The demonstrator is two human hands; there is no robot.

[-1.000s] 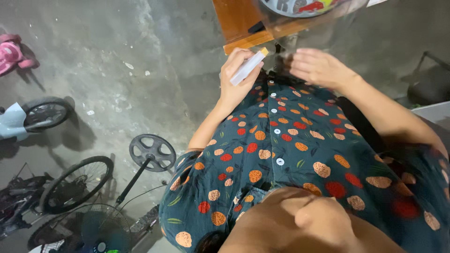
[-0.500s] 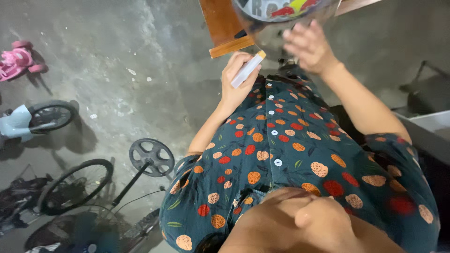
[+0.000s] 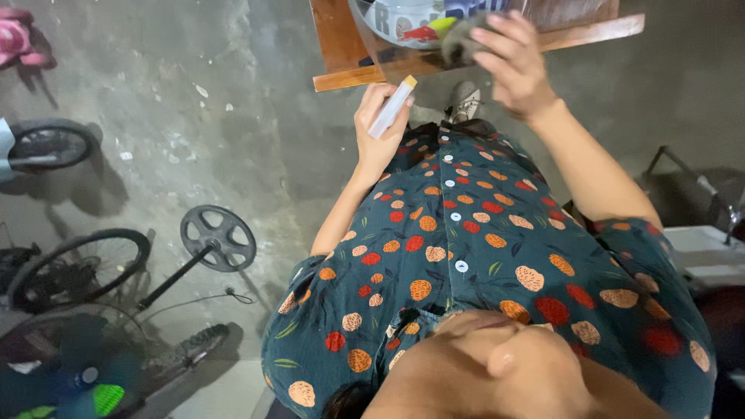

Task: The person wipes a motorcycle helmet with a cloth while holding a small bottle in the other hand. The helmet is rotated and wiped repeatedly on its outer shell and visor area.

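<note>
Up close, the left hand (image 3: 378,128) wraps its fingers round a slim white tube with an orange cap (image 3: 392,107), tilted cap-up, just below the wooden table edge (image 3: 349,76). The right hand (image 3: 512,66) presses a dark cloth (image 3: 459,40) against a clear curved visor (image 3: 403,58), fingers spread, probably for wiping.

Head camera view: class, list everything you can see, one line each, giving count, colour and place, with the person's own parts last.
Tube: one, white with orange cap, in the left hand.
Helmet: one, pale with coloured markings, clear visor, on the table.
Cloth: one, grey-green, under the right hand.
Table: one, brown wood, top centre.
Bicycle wheel: one, black, lower left.
Fan: one, dark, bottom left.
Toy: one, pink, top left.
Left hand: grips the tube.
Right hand: on the cloth.
</note>
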